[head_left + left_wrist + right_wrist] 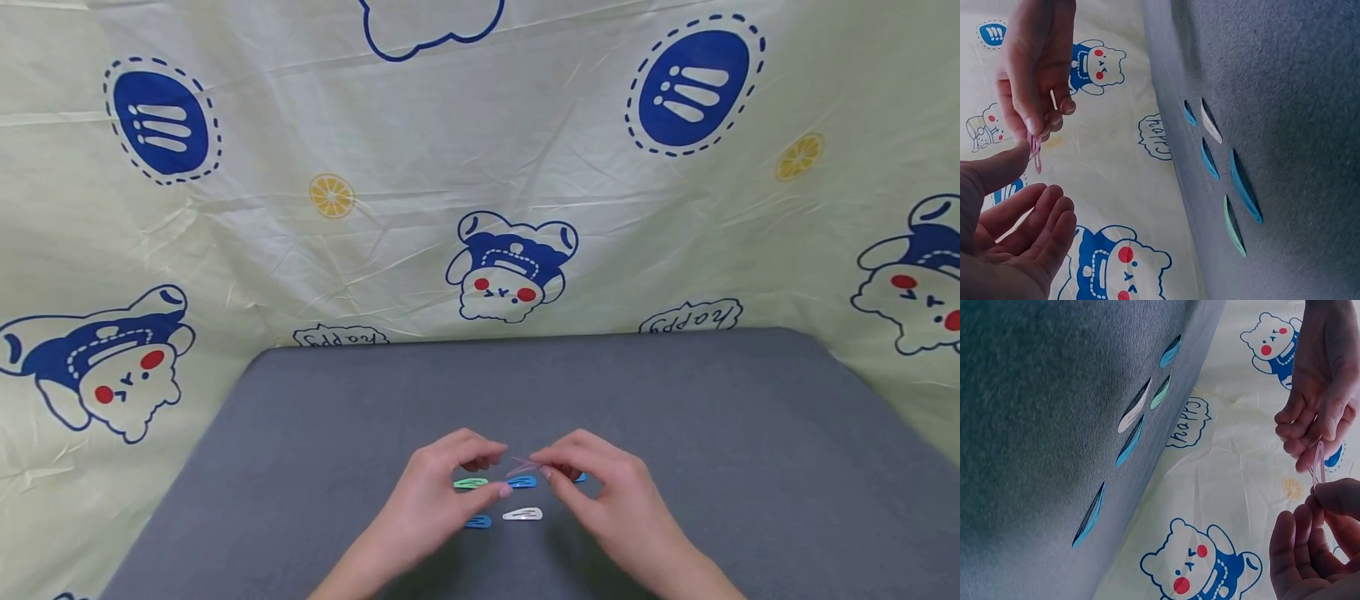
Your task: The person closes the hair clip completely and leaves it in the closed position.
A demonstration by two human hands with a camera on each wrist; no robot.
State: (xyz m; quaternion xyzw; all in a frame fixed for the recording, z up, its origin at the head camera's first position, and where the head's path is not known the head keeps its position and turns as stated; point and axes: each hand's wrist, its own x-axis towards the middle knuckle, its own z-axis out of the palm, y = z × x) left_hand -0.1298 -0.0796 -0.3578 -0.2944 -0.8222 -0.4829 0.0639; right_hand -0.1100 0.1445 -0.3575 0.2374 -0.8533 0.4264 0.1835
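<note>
A pink snap hair clip [521, 467] is pinched at one end between the thumb and forefinger of my right hand [611, 479], its two prongs spread apart. Facing it, my left hand [438, 479] has thumb and fingers parted, with nothing held between them. In the right wrist view the free end of the pink clip [1319, 459] points to the left hand [1329, 394]; whether they touch I cannot tell. Below the hands lie a green clip [471, 483], a white clip [522, 514] and several blue clips, one [522, 482] between the hands, another [477, 522] partly behind the left thumb.
A grey cloth-covered table [660, 400] carries the loose clips in two loose rows. One more blue clip [581, 477] is mostly covered by the right hand. Behind the table hangs a pale printed curtain [405, 275] with cartoon bears.
</note>
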